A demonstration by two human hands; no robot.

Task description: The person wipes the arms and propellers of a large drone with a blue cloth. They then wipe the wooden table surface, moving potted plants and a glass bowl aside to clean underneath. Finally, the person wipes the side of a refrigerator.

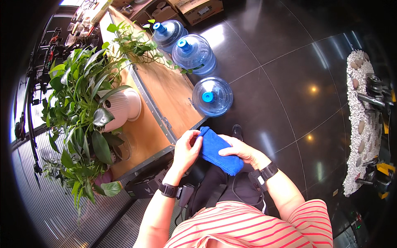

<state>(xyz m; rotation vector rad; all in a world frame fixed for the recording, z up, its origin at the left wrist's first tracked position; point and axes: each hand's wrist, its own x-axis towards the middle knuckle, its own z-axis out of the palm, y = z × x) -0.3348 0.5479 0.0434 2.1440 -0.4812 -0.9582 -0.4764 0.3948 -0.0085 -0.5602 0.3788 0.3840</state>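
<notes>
A folded blue cloth (217, 152) is held between my two hands in front of my body. My left hand (187, 149) pinches its upper left corner between thumb and fingers. On the other side, my right hand (237, 149) grips the cloth's right part, thumb on top and fingers behind it. Both wrists wear black straps with small devices and cables. Just past the cloth is the corner of a wooden case (172, 105) with metal edging.
Clear blue water jugs (212, 96) stand on the dark tiled floor (266, 83) beside the case. A leafy plant in a white ribbed pot (119, 108) and a glass vessel (125, 147) are on the case. White gravel (361, 130) lies at the far right; cardboard boxes (201, 11) are at the top.
</notes>
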